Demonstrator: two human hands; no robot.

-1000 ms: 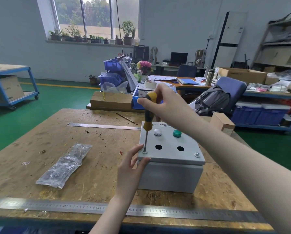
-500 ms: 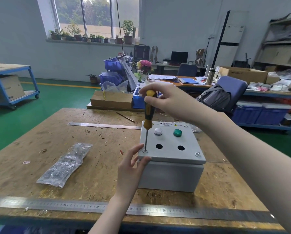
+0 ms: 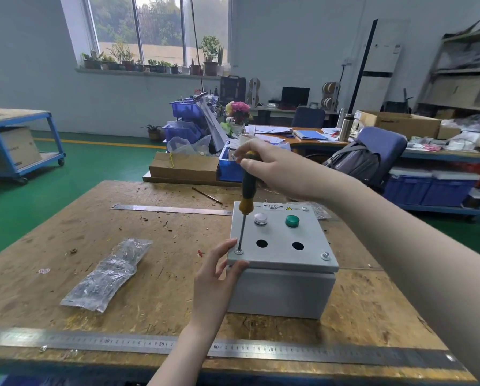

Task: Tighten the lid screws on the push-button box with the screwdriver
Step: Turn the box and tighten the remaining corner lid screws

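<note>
Nearest you, the long steel ruler (image 3: 149, 344) lies along the front edge of the worn chipboard workbench (image 3: 155, 296). Your left hand (image 3: 215, 277) hasn't moved since 0.5 s ago: thumb and fingers spread, pressed on the near-left corner of the grey metal push-button box (image 3: 282, 263), which sits centre-right on the bench. Yellow-and-black screwdriver (image 3: 245, 201) stands nearly upright, tip in the near-left lid screw (image 3: 238, 250), same as before. Your right hand (image 3: 272, 165) pinches the handle top w/ fingertips; grip has rotated slightly vs. earlier. Clear plastic bag (image 3: 108, 274) lies well left.
</note>
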